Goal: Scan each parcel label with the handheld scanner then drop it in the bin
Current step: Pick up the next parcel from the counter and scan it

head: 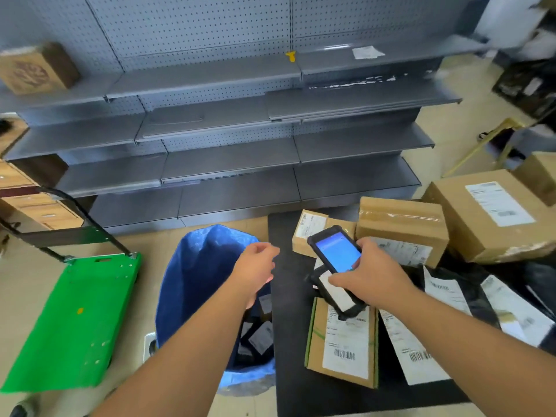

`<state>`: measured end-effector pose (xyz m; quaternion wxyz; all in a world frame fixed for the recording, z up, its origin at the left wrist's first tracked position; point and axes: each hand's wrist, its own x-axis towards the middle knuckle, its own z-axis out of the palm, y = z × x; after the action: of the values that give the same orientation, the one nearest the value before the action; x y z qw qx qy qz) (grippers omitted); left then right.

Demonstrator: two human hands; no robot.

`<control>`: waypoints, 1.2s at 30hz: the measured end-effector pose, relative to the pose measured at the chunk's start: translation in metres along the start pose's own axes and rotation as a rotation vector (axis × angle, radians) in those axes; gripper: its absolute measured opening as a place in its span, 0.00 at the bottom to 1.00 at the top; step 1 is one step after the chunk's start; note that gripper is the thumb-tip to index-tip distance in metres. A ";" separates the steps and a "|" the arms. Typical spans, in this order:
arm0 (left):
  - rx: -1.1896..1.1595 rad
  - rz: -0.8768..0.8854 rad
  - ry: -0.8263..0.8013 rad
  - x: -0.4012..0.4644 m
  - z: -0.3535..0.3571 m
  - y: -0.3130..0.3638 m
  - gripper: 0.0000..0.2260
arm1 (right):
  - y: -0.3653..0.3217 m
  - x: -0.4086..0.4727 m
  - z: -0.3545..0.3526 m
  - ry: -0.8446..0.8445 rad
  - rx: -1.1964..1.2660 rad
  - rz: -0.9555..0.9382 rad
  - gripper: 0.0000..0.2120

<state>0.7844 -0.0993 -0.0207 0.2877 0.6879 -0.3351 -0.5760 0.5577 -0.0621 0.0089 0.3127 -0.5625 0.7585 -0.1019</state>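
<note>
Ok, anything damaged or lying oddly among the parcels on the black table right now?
One thing: the large brown cardboard box at the table's far right looks crushed and torn along its lower front edge. The black poly mailers with white labels lie overlapped at angles, ordinary for a pile. Nothing looks spilled.

Matt cardboard parcels [401, 228], glossy screen [338, 251], seemingly woven-plastic blue bin [192, 275].
</note>
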 end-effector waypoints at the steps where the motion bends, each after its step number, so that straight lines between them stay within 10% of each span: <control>1: 0.020 0.010 -0.008 -0.004 0.013 0.005 0.06 | 0.009 -0.003 -0.009 0.009 0.008 0.013 0.36; 36: 0.388 0.154 -0.402 -0.148 0.541 0.055 0.08 | 0.440 -0.134 -0.265 0.355 0.283 0.515 0.40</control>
<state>0.2279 -0.0214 0.0186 0.1217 0.5746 -0.5407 -0.6023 0.0777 0.1611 0.0420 0.2665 -0.2769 0.8966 -0.2200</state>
